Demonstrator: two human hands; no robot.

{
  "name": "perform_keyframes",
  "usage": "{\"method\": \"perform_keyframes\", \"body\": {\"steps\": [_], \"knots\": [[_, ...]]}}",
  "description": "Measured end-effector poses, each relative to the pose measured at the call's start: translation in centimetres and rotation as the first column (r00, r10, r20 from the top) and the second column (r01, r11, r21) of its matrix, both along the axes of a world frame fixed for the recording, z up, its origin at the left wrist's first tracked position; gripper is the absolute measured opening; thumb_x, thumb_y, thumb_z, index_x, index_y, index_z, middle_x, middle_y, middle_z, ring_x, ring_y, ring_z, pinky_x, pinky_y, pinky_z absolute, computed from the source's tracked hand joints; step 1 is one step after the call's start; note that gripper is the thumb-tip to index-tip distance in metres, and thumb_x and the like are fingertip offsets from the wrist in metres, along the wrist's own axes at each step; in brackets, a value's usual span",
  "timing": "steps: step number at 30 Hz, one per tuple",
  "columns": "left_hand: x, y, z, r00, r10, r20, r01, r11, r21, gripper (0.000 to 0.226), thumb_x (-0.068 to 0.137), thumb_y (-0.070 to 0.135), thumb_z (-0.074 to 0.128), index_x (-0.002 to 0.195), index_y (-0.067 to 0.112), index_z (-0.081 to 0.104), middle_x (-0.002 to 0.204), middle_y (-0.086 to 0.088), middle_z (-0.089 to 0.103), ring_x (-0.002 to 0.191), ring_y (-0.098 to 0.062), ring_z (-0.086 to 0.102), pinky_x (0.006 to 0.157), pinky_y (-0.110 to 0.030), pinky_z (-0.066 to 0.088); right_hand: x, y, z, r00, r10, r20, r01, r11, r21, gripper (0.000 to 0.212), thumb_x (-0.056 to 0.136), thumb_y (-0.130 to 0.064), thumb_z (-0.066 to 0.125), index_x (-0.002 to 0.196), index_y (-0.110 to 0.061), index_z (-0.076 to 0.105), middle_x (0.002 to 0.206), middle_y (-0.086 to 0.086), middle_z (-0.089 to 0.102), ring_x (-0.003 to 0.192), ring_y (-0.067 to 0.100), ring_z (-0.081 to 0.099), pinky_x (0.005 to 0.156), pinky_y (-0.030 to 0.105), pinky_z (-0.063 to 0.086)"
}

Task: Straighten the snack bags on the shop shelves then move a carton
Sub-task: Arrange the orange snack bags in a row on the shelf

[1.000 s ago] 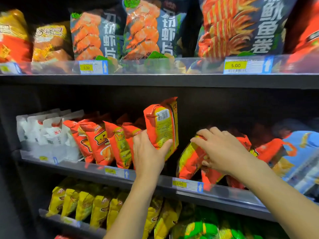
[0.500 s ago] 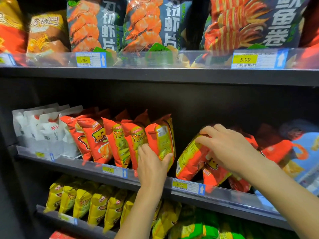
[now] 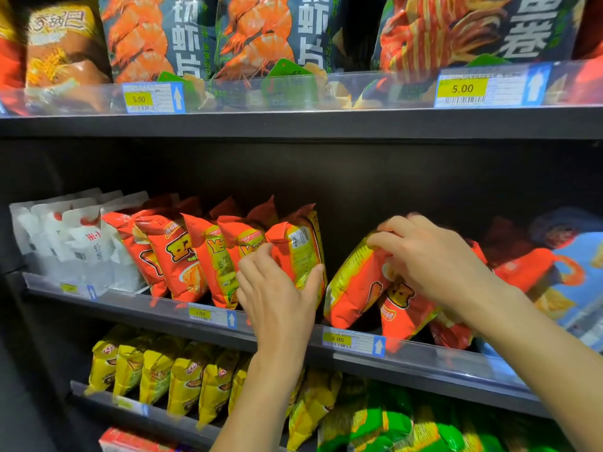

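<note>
The prawn-cracker packs (image 3: pixel 182 40) on the top shelf (image 3: pixel 293 125) were cut off by the upper edge. The blue bag (image 3: pixel 580 282) at 3 o'clock was blurred, and the right hand (image 3: pixel 434 262) hid the tops of the orange bags (image 3: pixel 509 265) behind it. On the middle shelf (image 3: pixel 130 309), the left hand (image 3: pixel 277 298) was clamped on the end bag (image 3: pixel 300 252) of an upright orange-and-yellow row (image 3: pixel 182 256), thumb on its right face, fingers on its left. At 3 o'clock of that bag, past a dark gap, the right hand's fingers curled over the top corner of a leaning bag (image 3: pixel 355 288). This bag was glossy orange and yellow and tilted toward 1 o'clock.
</note>
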State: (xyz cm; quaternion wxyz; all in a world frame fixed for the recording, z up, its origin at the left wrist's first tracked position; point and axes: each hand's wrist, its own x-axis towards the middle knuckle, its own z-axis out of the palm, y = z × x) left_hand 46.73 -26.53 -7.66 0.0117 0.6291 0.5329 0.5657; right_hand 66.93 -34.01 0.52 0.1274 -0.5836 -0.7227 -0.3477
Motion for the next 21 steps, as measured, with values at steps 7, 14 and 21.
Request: {"method": "perform_keyframes", "body": {"steps": [7,14,21], "knots": [[1.4,-3.5,3.0,0.874,-0.438,-0.211,0.455,0.89,0.036,0.085,0.081,0.067,0.073,0.149,0.028,0.04,0.144,0.01,0.048,0.135,-0.009,0.041,0.111,-0.034,0.041,-0.7,-2.5,2.5,0.999,0.037,0.029,-0.041,0.988,0.151,0.047,0.076,-0.017,0.083,0.122,-0.018,0.073,0.117,0.01,0.071,0.097,0.035,0.066,0.063,0.03,0.037],[2.0,-5.1,3.5,0.854,-0.48,-0.201,0.484,0.874,-0.036,0.091,0.084,0.048,0.084,0.156,0.035,0.029,0.149,0.013,0.048,0.137,-0.011,0.048,0.114,-0.039,0.046,-2.1,-6.0,4.2,0.991,0.132,0.016,-0.132,0.972,0.193,0.059,0.083,-0.019,0.079,0.139,-0.02,0.063,0.13,0.006,0.067,0.106,0.033,0.062,0.071,0.035,0.048],[0.3,-7.0,3.4,0.786,-0.617,0.045,0.618,0.78,-0.101,0.055,0.086,0.043,0.08,0.133,0.042,0.052,0.116,0.02,0.067,0.104,-0.003,0.065,0.088,-0.033,0.057,-2.3,-8.0,3.3,0.856,0.304,-0.418,-0.221,0.947,0.234,0.075,0.089,-0.037,0.078,0.154,-0.02,0.044,0.148,-0.001,0.05,0.132,0.02,0.051,0.106,0.044,0.05]]}}
